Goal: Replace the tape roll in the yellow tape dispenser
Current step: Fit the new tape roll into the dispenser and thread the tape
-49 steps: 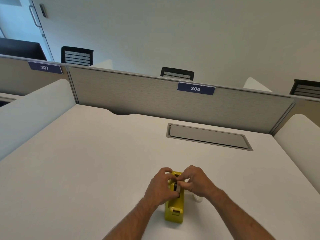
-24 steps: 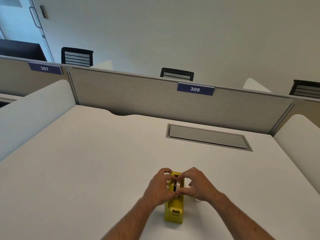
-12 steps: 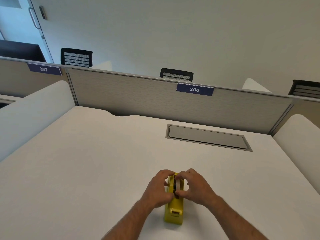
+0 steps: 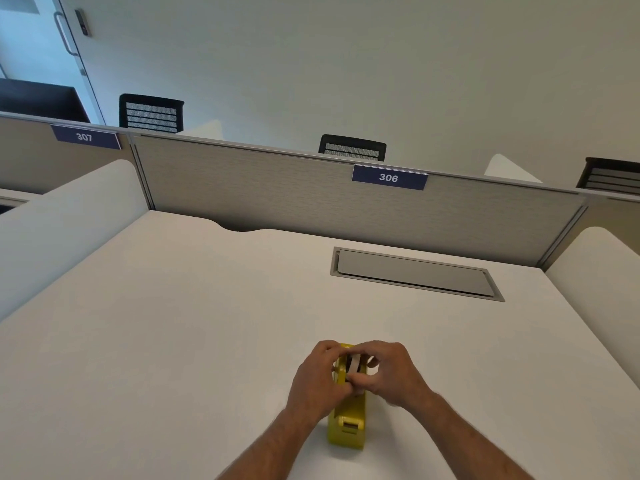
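Observation:
The yellow tape dispenser (image 4: pixel 347 422) stands on the white desk (image 4: pixel 173 341) near its front edge, cutter end towards me. A whitish tape roll (image 4: pixel 354 364) shows on edge in the dispenser's top, between my fingers. My left hand (image 4: pixel 317 382) is closed against the dispenser's left side with its fingers at the roll. From the right, my right hand (image 4: pixel 389 374) pinches the roll between thumb and fingers. The roll's hub and the dispenser's cradle are hidden by my fingers.
A grey flip-lid cable hatch (image 4: pixel 414 274) is set into the desk behind the dispenser. A grey partition (image 4: pixel 277 195) with label 306 closes the back, and white side screens (image 4: pixel 59 233) flank the desk. Black chair backs rise beyond the partition.
A small whitish object to the right of the dispenser 2 s ago is now out of sight behind my right hand. Both hands have sunk closer onto the dispenser, and the pale roll shows on edge.

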Demonstrator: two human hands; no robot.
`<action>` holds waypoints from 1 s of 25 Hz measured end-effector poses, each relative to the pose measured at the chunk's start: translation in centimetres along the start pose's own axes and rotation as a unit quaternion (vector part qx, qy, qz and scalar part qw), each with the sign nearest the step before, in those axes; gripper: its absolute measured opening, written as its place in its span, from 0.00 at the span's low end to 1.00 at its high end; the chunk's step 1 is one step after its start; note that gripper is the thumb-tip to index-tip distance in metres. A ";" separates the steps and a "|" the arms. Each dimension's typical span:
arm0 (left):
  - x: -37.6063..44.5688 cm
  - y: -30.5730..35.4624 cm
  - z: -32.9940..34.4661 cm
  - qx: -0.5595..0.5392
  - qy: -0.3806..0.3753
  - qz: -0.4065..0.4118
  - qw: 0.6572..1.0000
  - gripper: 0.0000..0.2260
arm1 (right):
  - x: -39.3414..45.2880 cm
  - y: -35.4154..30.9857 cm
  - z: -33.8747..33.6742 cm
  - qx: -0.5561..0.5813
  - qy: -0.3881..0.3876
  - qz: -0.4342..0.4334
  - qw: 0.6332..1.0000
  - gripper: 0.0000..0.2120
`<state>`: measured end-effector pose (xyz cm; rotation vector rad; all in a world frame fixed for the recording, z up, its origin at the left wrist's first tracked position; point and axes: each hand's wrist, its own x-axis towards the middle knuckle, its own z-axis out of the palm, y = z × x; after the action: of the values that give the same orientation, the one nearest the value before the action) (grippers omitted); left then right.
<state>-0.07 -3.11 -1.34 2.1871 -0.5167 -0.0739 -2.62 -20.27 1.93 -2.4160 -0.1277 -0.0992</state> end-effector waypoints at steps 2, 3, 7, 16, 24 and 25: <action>-0.1 0.1 0.3 -0.001 0.021 -0.002 1.000 0.23 | 0.0 -0.1 -0.1 0.021 0.013 0.013 1.000 0.18; -0.2 0.2 0.4 0.000 0.029 -0.001 1.000 0.20 | 0.0 0.0 -0.2 0.031 0.021 0.020 0.999 0.18; -0.1 0.4 0.8 0.017 0.026 0.009 0.999 0.17 | 0.0 0.0 -0.3 0.060 0.033 0.034 0.997 0.16; 0.0 0.9 0.6 0.065 0.002 0.027 0.998 0.16 | 0.4 0.5 -2.4 0.064 -0.051 0.045 0.996 0.20; 0.0 1.1 0.6 0.107 -0.024 0.017 0.994 0.15 | 0.5 0.5 -2.8 0.048 -0.074 0.029 0.996 0.19; 0.0 1.1 0.6 0.107 -0.027 0.014 0.994 0.14 | 0.6 0.6 -2.8 0.044 -0.074 0.026 0.996 0.19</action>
<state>-0.59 -4.22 -0.86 2.3907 -0.6111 -0.0658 -2.07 -22.52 3.75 -2.3358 -0.1339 0.1086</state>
